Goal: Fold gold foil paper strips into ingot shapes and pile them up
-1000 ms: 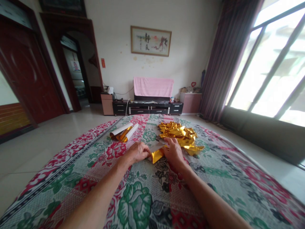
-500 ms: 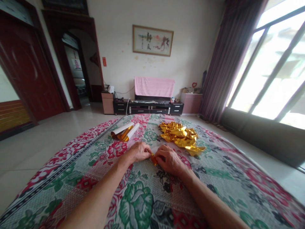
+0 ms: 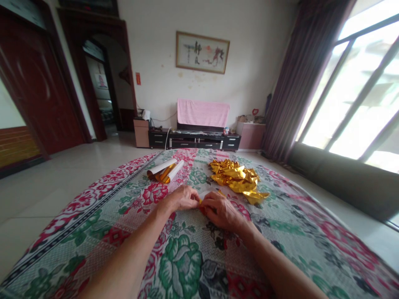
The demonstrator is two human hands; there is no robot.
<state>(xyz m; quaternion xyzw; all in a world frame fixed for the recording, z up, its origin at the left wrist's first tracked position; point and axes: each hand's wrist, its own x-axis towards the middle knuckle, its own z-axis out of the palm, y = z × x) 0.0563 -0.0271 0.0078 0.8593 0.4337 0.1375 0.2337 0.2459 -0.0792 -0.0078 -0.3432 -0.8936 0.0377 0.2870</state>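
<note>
My left hand (image 3: 183,198) and my right hand (image 3: 220,209) meet low over the table, fingertips pinched together. Between them is a small piece of gold foil paper (image 3: 202,207), mostly hidden by my fingers. A bit of it, white and gold, shows behind the right hand. Beyond my right hand lies a pile of folded gold foil paper pieces (image 3: 235,175). Past my left hand rest curled sheets of foil paper (image 3: 165,169), white on the outside and gold on the inside.
A flowered cloth (image 3: 181,265) in red, green and grey covers the table. Farther back stand a low black cabinet (image 3: 210,143) and a screen draped with a pink cloth (image 3: 203,112). A purple curtain (image 3: 296,83) hangs beside the window at right.
My right fingers have closed farther over the foil paper, so less of it shows in front. A gold edge now appears behind the right hand. The view has shifted slightly.
</note>
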